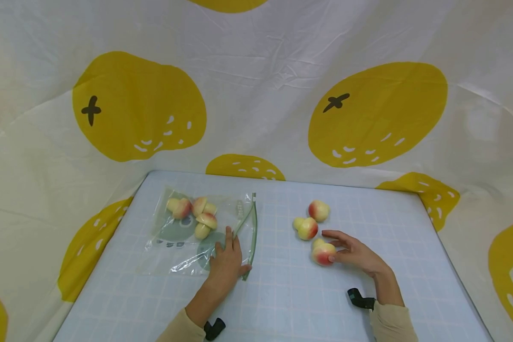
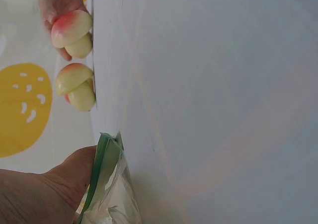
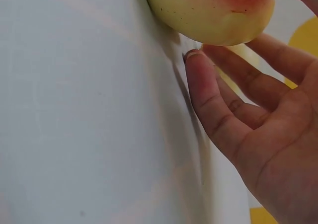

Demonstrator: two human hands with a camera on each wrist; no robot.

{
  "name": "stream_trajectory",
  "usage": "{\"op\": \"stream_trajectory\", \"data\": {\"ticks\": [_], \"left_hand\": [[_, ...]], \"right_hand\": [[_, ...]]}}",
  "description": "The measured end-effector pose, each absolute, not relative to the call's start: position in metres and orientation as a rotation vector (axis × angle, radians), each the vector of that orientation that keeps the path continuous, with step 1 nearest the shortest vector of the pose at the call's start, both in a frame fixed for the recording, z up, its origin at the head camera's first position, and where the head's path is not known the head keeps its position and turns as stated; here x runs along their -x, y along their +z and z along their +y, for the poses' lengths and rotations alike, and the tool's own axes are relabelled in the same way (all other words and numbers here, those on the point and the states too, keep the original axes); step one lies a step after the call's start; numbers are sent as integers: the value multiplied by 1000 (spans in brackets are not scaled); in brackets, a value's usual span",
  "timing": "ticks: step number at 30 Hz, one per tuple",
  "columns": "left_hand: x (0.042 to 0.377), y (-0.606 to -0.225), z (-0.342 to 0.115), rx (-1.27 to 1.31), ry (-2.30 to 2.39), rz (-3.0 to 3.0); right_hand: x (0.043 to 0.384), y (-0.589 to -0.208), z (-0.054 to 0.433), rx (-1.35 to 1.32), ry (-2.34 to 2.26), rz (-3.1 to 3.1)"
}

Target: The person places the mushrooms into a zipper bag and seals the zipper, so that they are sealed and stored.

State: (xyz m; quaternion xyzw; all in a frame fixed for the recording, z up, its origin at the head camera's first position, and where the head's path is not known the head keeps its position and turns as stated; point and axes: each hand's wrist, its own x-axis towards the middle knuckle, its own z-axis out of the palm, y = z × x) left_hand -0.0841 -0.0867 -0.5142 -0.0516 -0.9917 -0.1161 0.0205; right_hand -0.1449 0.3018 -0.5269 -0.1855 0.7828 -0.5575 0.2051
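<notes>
My left hand [image 1: 226, 263] lies over the mouth side of a clear zip bag [image 1: 158, 259], fingers straight and thumb beside its green zip strip [image 1: 255, 228]. In the left wrist view, that thumb stands behind the raised zip edge [image 2: 99, 172]. Several cream-and-red toy mushrooms, among them one with its stem down [image 1: 203, 228], lie at the bag. My right hand [image 1: 356, 254] is at the nearest loose toy mushroom [image 1: 322, 254], thumb at its red cap and fingers reaching loosely behind. In the right wrist view, the fingers [image 3: 208, 95] spread below this mushroom.
Two more toy mushrooms, one in front [image 1: 306, 229] and one farther back [image 1: 319, 210], sit left of and beyond my right hand. A pale checked cloth covers the table [image 1: 282, 294]. Behind it hangs a white curtain [image 1: 256, 95] with yellow fruit prints.
</notes>
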Motion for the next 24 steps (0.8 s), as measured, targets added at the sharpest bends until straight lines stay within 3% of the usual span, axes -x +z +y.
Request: {"op": "stream_trajectory", "data": {"ticks": [24], "left_hand": [[86, -516, -88, 153, -358, -3097]], "right_hand": [[145, -531, 292, 571, -1566, 2156]]}}
